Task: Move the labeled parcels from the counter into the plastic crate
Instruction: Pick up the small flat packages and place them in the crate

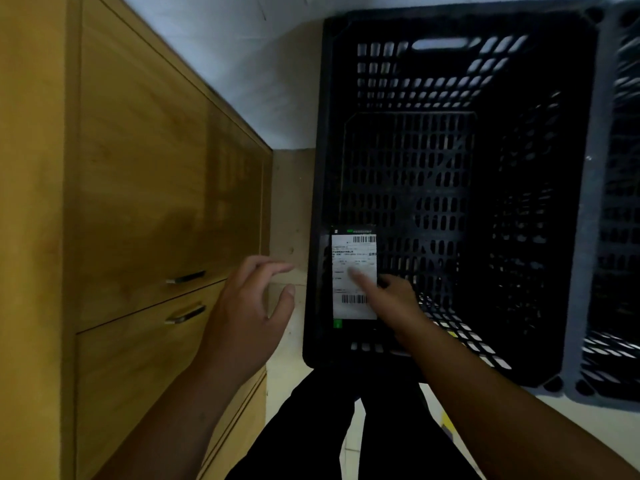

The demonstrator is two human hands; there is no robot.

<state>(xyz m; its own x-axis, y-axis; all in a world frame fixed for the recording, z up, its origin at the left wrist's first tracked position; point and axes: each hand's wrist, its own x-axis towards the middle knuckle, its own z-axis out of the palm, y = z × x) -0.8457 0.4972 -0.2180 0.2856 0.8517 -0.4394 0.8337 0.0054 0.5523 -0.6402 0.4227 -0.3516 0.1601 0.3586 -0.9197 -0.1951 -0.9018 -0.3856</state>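
Placement step, my read: right hand [398, 299] is inside the crate [460, 22], gripping one parcel [349, 258]. The thumb lies across its white label and the other fingers are hidden behind the dark wrap.

Parcel is at the crate's 7 o'clock corner, label up, close against the left wall. Can't tell if it touches the crate floor or is held just above it. No other parcels show on the visible crate floor, so probably early in the job.

Left hand [249, 306] is at 9 o'clock of the parcel, outside the crate. Its fingers are spread and loose, holding nothing, near the wooden cabinet [145, 188] drawers.

Second crate [620, 237] is at the 3 o'clock edge of view. Touching the first or just beside it, can't tell.

Next move calls for:
- letting go once the parcel lies flat
- lifting the hand clear of the near rim
- turning to the counter for another

Remaining parcels are not in view.
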